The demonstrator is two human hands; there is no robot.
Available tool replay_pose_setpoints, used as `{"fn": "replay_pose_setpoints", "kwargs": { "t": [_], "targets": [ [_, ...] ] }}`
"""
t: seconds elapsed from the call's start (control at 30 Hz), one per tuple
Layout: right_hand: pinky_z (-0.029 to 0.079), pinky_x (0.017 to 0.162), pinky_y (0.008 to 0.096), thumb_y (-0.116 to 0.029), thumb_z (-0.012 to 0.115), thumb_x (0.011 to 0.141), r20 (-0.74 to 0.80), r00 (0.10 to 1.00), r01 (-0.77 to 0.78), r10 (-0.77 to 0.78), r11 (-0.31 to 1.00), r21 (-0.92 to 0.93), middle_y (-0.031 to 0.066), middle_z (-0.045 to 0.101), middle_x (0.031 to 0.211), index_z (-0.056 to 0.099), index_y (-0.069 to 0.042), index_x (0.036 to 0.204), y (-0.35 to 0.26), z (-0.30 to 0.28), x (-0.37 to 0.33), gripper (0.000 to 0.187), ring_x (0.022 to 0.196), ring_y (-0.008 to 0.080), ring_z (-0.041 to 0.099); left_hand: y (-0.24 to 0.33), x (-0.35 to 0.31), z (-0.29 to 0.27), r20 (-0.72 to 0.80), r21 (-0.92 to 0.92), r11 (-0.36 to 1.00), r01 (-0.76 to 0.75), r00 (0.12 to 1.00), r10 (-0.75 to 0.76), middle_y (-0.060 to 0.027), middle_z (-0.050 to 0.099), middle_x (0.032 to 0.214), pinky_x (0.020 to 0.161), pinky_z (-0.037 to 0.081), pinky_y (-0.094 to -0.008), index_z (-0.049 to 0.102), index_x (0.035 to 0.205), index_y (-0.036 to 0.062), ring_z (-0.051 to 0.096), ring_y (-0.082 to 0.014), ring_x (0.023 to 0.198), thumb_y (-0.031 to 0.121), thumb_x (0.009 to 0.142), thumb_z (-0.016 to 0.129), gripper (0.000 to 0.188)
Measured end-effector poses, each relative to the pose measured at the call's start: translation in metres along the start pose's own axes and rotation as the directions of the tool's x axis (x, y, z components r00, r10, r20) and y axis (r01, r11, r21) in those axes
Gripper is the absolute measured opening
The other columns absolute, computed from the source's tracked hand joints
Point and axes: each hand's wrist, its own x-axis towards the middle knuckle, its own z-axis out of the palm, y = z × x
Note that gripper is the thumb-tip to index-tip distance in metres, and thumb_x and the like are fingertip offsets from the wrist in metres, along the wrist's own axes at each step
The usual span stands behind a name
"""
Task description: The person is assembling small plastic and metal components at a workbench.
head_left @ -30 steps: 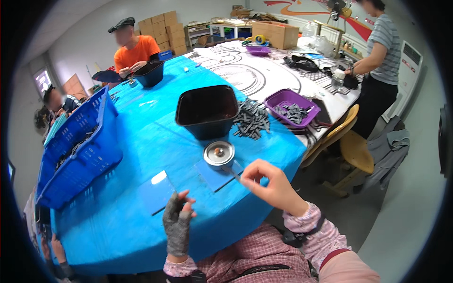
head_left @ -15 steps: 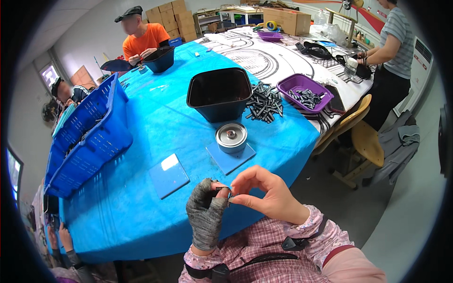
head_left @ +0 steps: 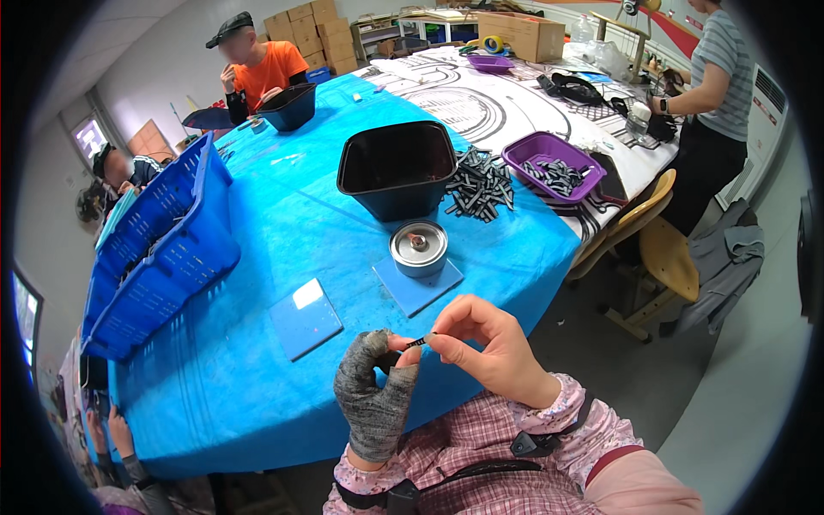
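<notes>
Between my two hands, over the near table edge, is a small black strip point(head_left: 415, 342) with light cross marks. My left hand point(head_left: 374, 390), in a grey fingerless glove, pinches one end between thumb and finger. Bare fingertips of my right hand point(head_left: 491, 350) are closed on the other end. Just beyond them a round metal tin point(head_left: 418, 263) with a knob on its lid stands on a blue tile point(head_left: 422, 297). Farther back, several small black-and-grey strips lie in a pile point(head_left: 482, 184), beside a tapered black bin point(head_left: 390, 197).
A second blue tile point(head_left: 305, 331) lies left of the tin. Large blue crates point(head_left: 193, 227) line the left side. A purple tray point(head_left: 528, 174) of small strips sits right of the pile. Co-workers sit at left and stand at right; a wooden chair point(head_left: 665, 257) stands at right.
The strip has turned from nearly upright to closer to level, and my fingers have shifted along with it. Across the table, the person in orange has raised a hand toward the head.
</notes>
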Motion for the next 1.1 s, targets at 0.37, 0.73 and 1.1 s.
{"fn": "replay_pose_setpoints", "kwargs": {
  "t": [0.37, 0.73, 1.1],
  "targets": [
    [0.048, 0.068, 0.0202, -0.013, 0.068, 0.088, 0.002, 1.0, -0.012, 0.013, 1.0, -0.025, 0.0012, 0.067, 0.085, 0.065, -0.002, 0.095, 0.0, -0.001, 0.0, 0.014, 0.074, 0.0049, 0.061, 0.004, 0.0, 0.0, -0.028, 0.032, 0.997, 0.069, 0.997, -0.068, -0.0038, 0.063, 0.084, 0.054, 0.045, -0.0198, 0.064, 0.095, 0.0003, 0.057, -0.008, 0.065, 0.004, 0.084, 0.07, 0.013],
    [0.046, 0.069, 0.025, -0.011, 0.067, 0.087, -0.186, 0.952, 0.154, -0.243, 0.906, -0.395, 0.0044, 0.062, 0.086, 0.064, -0.003, 0.09, 0.027, -0.018, 0.037, 0.009, 0.077, 0.0118, 0.058, -0.018, 0.016, -0.005, 0.0, 0.072, 0.996, -0.052, 0.999, 0.053, -0.0026, 0.062, 0.081, 0.059, 0.046, -0.0231, 0.064, 0.092, 0.0028, 0.055, -0.0074, 0.066, 0.005, 0.083, 0.072, 0.012],
    [0.047, 0.069, 0.0293, -0.015, 0.071, 0.083, -0.281, 0.848, 0.188, -0.45, 0.751, -0.633, 0.0057, 0.054, 0.094, 0.066, -0.005, 0.085, 0.088, -0.056, 0.105, 0.011, 0.084, 0.019, 0.054, -0.058, 0.02, -0.035, 0.085, 0.223, 0.959, 0.174, 0.977, -0.197, 0.0002, 0.048, 0.058, 0.05, 0.035, -0.0274, 0.059, 0.073, 0.0031, 0.045, -0.0088, 0.055, 0.028, 0.097, 0.054, 0.035]
  ]
}}
